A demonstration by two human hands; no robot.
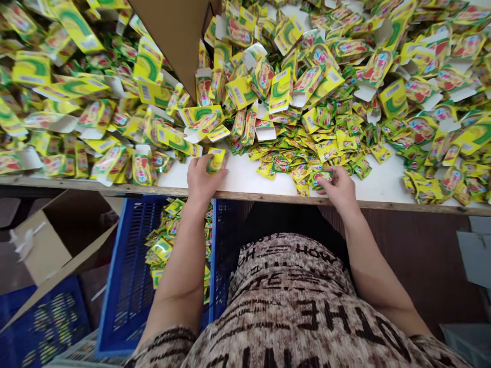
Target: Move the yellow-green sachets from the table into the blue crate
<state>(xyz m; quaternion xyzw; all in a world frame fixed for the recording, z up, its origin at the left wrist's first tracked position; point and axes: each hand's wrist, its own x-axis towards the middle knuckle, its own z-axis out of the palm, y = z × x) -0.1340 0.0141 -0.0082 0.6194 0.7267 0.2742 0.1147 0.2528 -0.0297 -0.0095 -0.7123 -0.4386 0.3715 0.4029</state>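
Left hand and right hand are both at the front edge of the white worktop. Below that edge, partly behind the left forearm, a blue crate contains yellow packs. A brown cardboard panel stands among heaped yellow boxes, many with white flaps open. One small box is held between the left thumb and fingers — just inside the front edge. Right thumb and fingers, narrowly spaced, touch a green packet beside loose sachets; whether it is gripped, I cannot tell.
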